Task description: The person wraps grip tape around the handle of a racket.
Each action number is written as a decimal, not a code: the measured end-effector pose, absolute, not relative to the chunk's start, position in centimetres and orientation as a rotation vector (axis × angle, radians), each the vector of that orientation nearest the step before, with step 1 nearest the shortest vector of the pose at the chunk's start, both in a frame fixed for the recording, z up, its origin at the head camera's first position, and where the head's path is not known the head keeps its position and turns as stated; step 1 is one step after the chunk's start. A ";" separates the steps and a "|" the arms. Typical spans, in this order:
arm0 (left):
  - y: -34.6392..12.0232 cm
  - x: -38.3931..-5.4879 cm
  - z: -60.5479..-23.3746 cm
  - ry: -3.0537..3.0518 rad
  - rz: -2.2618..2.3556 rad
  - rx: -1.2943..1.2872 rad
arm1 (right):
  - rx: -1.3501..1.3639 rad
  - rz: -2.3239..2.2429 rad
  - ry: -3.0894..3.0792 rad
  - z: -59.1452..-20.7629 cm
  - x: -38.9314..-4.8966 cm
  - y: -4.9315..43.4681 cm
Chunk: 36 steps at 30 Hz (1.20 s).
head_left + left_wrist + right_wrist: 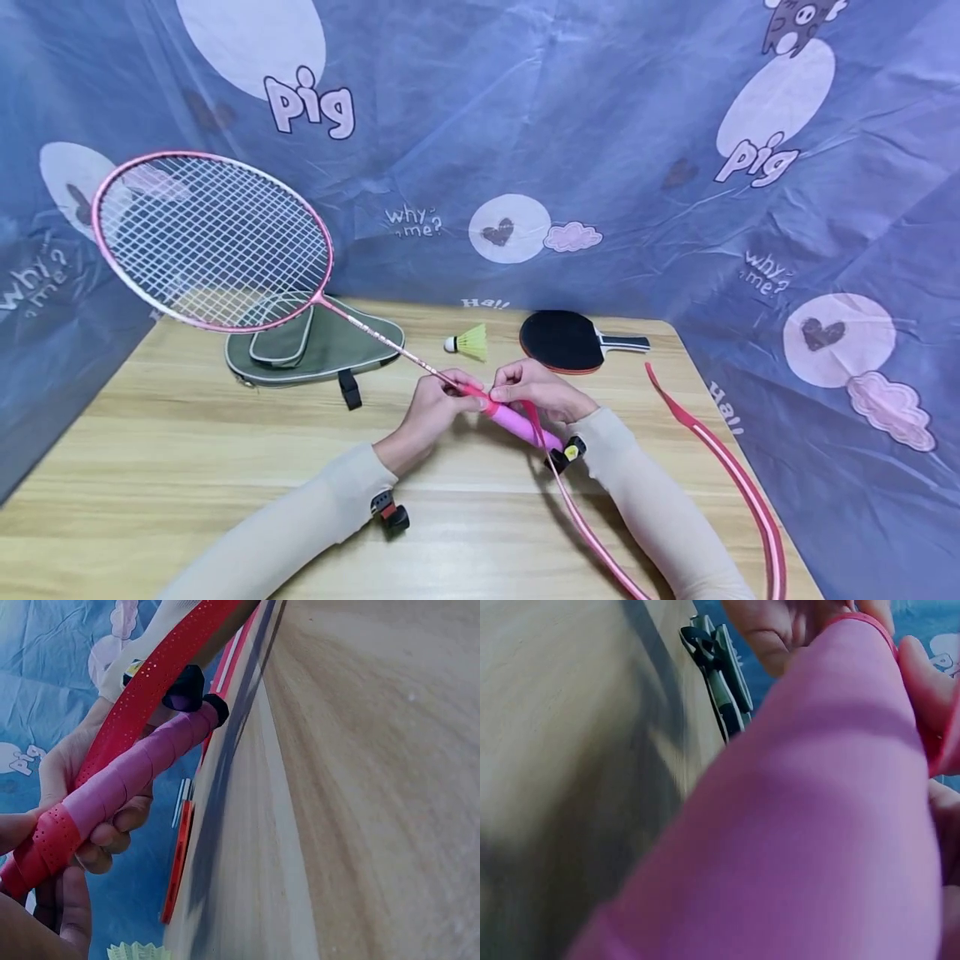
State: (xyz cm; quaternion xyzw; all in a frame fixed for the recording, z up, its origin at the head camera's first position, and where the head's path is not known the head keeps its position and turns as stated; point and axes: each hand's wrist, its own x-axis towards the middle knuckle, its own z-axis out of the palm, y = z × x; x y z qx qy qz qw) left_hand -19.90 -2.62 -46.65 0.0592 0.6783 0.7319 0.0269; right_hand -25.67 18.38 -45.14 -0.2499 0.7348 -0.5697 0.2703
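Observation:
A badminton racket (217, 237) with a pink and white frame is held up at a slant, its head to the upper left. My left hand (431, 415) grips it at the top of the handle, thumb against the red wrap. Pink grip (142, 766) covers the lower handle down to a black end cap (217, 710). Perforated red grip tape (146, 690) is wound round the handle's upper end. My right hand (542, 390) pinches this tape beside the handle, its other fingers behind the pink part. The loose tape hangs down past the right wrist.
A red strip with a pale centre line (738, 471) curves along the table's right side. Behind the hands lie a yellow shuttlecock (468, 342), a black table tennis bat (562, 340) and a green racket case (352, 340). Printed blue cloth (420, 125) walls the table's back and sides.

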 end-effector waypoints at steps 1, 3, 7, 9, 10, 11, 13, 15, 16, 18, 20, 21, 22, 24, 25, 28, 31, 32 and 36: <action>-2.6 -19.9 -46.7 2.085 2.260 0.178 | -0.662 -1.527 1.962 -45.2 -25.7 18.5; -2.5 -19.8 -46.7 2.069 2.255 0.173 | -0.643 -1.522 1.917 -45.4 -25.7 18.6; -2.5 -19.8 -46.6 2.059 2.249 0.176 | -0.622 -1.515 1.870 -45.5 -25.8 18.8; -2.6 -19.8 -46.7 2.057 2.250 0.172 | -0.603 -1.523 1.847 -45.5 -25.7 18.9; -2.6 -19.8 -46.7 2.053 2.252 0.170 | -0.591 -1.531 1.839 -45.4 -25.7 18.9; -2.6 -19.8 -46.7 2.046 2.256 0.166 | -0.581 -1.538 1.835 -45.3 -25.6 18.9; -2.7 -19.9 -46.8 2.027 2.267 0.159 | -0.570 -1.551 1.854 -45.2 -25.5 18.8; -2.7 -19.9 -46.9 2.010 2.275 0.162 | -0.571 -1.565 1.893 -45.2 -25.4 18.7; -2.7 -19.9 -46.9 1.999 2.279 0.168 | -0.575 -1.569 1.913 -45.2 -25.4 18.6; -2.7 -20.0 -46.9 1.987 2.281 0.187 | -0.579 -1.577 1.926 -45.3 -25.3 18.5; -2.8 -20.0 -47.0 1.983 2.273 0.204 | -0.561 -1.605 1.870 -45.5 -25.3 18.5; -2.8 -20.0 -47.0 1.974 2.271 0.210 | -0.551 -1.620 1.826 -45.6 -25.3 18.5; -2.8 -20.0 -47.0 1.968 2.269 0.213 | -0.545 -1.633 1.779 -45.8 -25.3 18.5; -2.9 -20.1 -46.9 1.953 2.264 0.215 | -0.541 -1.660 1.680 -46.0 -25.4 18.6; -2.9 -20.1 -46.9 1.941 2.265 0.219 | -0.537 -1.670 1.636 -46.0 -25.4 18.7; -3.0 -20.2 -46.9 1.911 2.268 0.233 | -0.552 -1.675 1.572 -46.2 -25.6 18.9; -3.1 -20.2 -46.8 1.894 2.266 0.252 | -0.554 -1.673 1.551 -46.3 -25.8 18.9; -3.1 -20.2 -46.8 1.891 2.266 0.254 | -0.557 -1.674 1.547 -46.3 -25.8 18.9; -3.1 -20.3 -46.8 1.897 2.272 0.271 | -0.555 -1.702 1.535 -46.2 -25.7 18.8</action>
